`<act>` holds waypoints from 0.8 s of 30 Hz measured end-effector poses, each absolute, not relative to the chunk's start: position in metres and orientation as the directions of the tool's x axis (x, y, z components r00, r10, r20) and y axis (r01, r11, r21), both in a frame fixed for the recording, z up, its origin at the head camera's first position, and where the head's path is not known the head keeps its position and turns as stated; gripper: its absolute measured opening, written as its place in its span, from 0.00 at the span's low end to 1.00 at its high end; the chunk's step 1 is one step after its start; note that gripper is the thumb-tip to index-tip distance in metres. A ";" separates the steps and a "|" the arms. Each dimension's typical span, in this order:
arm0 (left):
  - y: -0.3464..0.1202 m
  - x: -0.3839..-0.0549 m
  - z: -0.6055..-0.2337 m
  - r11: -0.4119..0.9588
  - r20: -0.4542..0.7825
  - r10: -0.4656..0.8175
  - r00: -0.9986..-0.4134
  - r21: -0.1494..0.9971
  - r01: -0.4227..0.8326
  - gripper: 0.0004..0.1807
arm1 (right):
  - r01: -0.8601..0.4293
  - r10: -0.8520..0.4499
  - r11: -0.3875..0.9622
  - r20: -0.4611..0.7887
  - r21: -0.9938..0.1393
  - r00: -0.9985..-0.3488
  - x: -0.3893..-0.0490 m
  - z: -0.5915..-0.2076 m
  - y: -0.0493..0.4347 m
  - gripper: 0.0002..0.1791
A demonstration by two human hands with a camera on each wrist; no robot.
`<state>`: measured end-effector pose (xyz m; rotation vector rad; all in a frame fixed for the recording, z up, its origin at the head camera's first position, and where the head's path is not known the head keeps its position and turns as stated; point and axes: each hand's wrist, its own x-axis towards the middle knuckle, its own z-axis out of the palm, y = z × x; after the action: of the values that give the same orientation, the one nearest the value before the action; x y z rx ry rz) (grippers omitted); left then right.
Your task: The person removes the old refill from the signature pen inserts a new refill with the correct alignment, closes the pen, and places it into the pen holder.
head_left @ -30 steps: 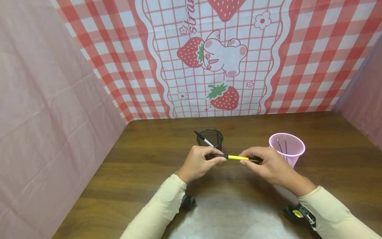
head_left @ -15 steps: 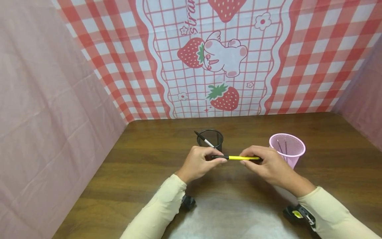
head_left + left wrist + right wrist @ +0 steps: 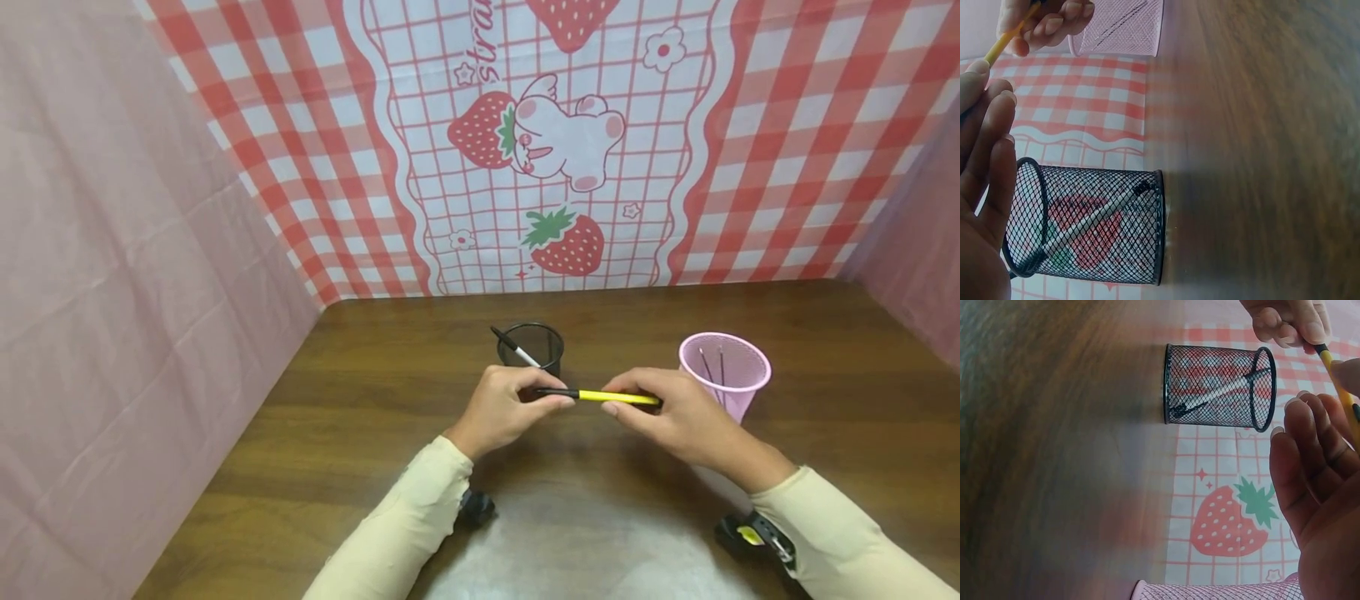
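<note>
A yellow pen (image 3: 592,396) with a black end lies level between both hands, raised off the table. My left hand (image 3: 506,408) pinches the black end between thumb and fingers. My right hand (image 3: 678,417) pinches the yellow barrel (image 3: 1329,362) near the other end, and its remaining fingers are loosely bent in the right wrist view. Just behind the left hand stands a black mesh cup (image 3: 551,333) with a white pen (image 3: 525,357), black at its ends, leaning inside. Behind the right hand is a pink mesh cup (image 3: 738,375) holding thin dark sticks (image 3: 722,367).
Both cups stand upright on a brown wooden table (image 3: 337,417). A red-and-white strawberry cloth (image 3: 420,167) hangs along the back edge, and pink cloth (image 3: 150,250) closes in the sides. Black camera straps (image 3: 768,537) sit at the wrists.
The yellow pen has turned about its length: the dark strip by the right fingers has given way to plain yellow. Both hands keep their hold and place; the head view shifts slightly.
</note>
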<state>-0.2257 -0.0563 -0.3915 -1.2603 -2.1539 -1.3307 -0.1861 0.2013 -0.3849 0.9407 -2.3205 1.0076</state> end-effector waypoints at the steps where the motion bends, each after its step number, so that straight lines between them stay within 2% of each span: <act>1: -0.056 -0.226 -0.391 0.175 0.644 0.516 -0.564 0.565 0.806 0.08 | -0.739 -0.417 0.495 0.621 -0.456 -0.663 -0.187 -0.385 0.202 0.13; 10: -0.055 -0.225 -0.392 0.186 0.663 0.500 -0.558 0.547 0.817 0.07 | -0.796 -0.460 0.446 0.659 -0.409 -0.595 -0.189 -0.385 0.203 0.14; 24: -0.053 -0.225 -0.394 0.187 0.671 0.506 -0.542 0.529 0.828 0.06 | -0.807 -0.455 0.401 0.671 -0.433 -0.586 -0.189 -0.386 0.203 0.19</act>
<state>-0.2254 -0.0533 -0.3944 -1.2595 -2.1238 -1.2937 -0.1888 0.2028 -0.3857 1.0784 -2.2125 1.0489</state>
